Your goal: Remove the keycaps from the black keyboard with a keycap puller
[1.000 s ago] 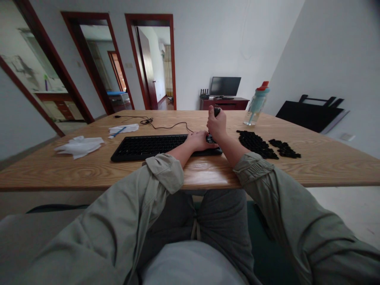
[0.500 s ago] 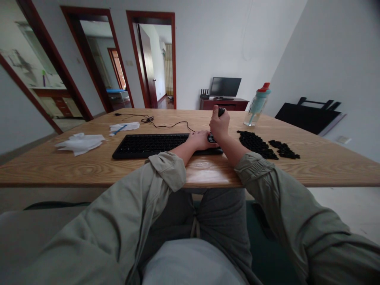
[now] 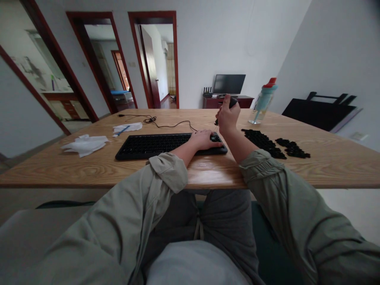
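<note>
A black keyboard (image 3: 148, 147) lies on the wooden table (image 3: 133, 172) in front of me. My left hand (image 3: 202, 140) rests flat across its right part, fingers and thumb stretched out. Above the keyboard's right end, my right hand (image 3: 228, 116) is raised in a fist around a black-handled tool (image 3: 233, 102). The rounded top of that tool sticks out over the fist, and a short dark end shows below; its exact kind is hidden. Right of my right forearm lies a spread of loose black keycaps (image 3: 263, 143), with a smaller group of keycaps (image 3: 292, 148) beside it.
A clear bottle with a red lid (image 3: 263, 102) stands at the table's back right. White tissue (image 3: 85, 145) lies at the left, and a blue stick-like brush (image 3: 121, 131) lies on another tissue. The keyboard's cable (image 3: 172, 126) runs towards the back left.
My right hand has risen off the keyboard with the black-handled tool, uncovering the right end of the keys. My left hand stays on the keyboard. The view has shifted slightly.
</note>
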Motion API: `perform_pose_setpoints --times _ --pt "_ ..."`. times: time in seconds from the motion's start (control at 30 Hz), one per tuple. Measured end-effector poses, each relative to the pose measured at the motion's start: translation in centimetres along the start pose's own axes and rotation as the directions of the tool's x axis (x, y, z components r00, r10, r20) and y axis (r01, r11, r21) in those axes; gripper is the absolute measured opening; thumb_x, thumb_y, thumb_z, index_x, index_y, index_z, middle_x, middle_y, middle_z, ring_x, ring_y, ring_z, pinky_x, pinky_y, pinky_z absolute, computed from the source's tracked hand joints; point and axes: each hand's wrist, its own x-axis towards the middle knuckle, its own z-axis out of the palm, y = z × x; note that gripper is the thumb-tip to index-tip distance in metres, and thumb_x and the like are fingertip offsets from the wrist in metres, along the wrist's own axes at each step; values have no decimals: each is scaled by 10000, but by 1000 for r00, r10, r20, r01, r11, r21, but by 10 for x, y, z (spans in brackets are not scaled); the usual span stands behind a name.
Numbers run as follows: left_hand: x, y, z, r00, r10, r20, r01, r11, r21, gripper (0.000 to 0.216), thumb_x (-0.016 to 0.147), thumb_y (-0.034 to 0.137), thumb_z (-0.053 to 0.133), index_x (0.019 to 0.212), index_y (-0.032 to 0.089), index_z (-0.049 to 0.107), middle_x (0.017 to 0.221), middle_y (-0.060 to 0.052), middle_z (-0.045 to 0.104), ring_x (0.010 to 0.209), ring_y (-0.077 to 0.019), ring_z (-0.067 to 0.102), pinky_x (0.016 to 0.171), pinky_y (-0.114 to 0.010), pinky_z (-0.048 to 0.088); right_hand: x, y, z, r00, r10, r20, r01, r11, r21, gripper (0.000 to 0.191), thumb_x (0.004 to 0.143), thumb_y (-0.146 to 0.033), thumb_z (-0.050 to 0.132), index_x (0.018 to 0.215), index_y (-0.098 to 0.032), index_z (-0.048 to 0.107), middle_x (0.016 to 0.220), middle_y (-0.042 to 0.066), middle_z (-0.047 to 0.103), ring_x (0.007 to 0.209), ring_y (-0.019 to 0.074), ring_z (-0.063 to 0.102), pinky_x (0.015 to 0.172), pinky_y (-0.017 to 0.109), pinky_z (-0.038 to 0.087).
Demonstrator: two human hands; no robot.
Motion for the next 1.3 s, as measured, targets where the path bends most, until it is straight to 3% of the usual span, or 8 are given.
perform_pose_setpoints --times 0.2,0.4,0.57,0.73,0.9,1.03,1.13,1.3 --pt "-2 -4 -7 1000 -5 -6 4 989 -151 732 748 707 657 1305 236 590 1348 -84 653 1215 -285 617 1024 -361 474 6 3 -10 987 -33 -159 37 999 24 632 880 -828 332 965 -239 546 634 -36 460 491 116 507 456 251 469" --pt "-11 -10 -28 982 -18 -191 -52 933 -357 913 761 589 725 1497 194 356 1518 -145 491 1357 -256 511 1098 -335 430 -1 -6 -7 992 59 -109 -53 997 58 652 858 -849 334 889 -227 526 637 -27 465 565 130 552 550 267 508" --pt "-15 -11 -41 881 107 -461 -215 958 -188 795 806 478 718 1477 226 373 1476 -125 510 1349 -267 488 1132 -396 399 -18 -13 3 998 68 19 -67 998 -18 704 847 -874 274 834 -215 521 772 35 579 748 151 616 662 269 512" --pt "-19 -15 -51 843 124 -523 -167 985 -35 396 948 457 521 1247 212 608 1352 -122 571 1263 -276 530 1118 -423 401 -26 -26 2 977 73 198 -46 989 -138 703 862 -854 316 874 -208 594 904 65 644 900 183 626 737 289 506" --pt "-34 -52 -69 814 40 -580 -17 999 45 400 948 496 499 1172 210 665 1494 -126 460 1366 -345 419 1160 -517 336 -16 -34 -33 836 167 523 45 929 -367 514 883 -685 548 953 -199 700 955 78 713 840 185 639 714 303 497" --pt "-46 -88 -80 755 -58 -653 88 996 14 398 938 481 496 1139 195 685 1515 -130 435 1405 -360 376 1192 -533 297 -7 -24 -71 713 392 582 247 636 -731 247 783 -431 767 921 -227 777 814 49 742 705 187 647 660 308 473" --pt "-48 -99 -82 720 -86 -688 112 994 -7 402 924 488 503 1146 208 688 1525 -123 431 1420 -366 359 1199 -543 286 -7 -12 -84 644 497 582 347 488 -801 220 793 -365 751 973 -249 799 847 45 764 721 196 677 656 301 477" --pt "-45 -87 -74 752 -36 -658 100 993 61 397 929 501 491 1167 235 664 1371 -112 596 1360 -348 440 1156 -548 329 -3 -2 -79 594 485 642 400 514 -759 246 814 -374 710 1016 -267 801 978 43 781 772 199 695 680 301 491"
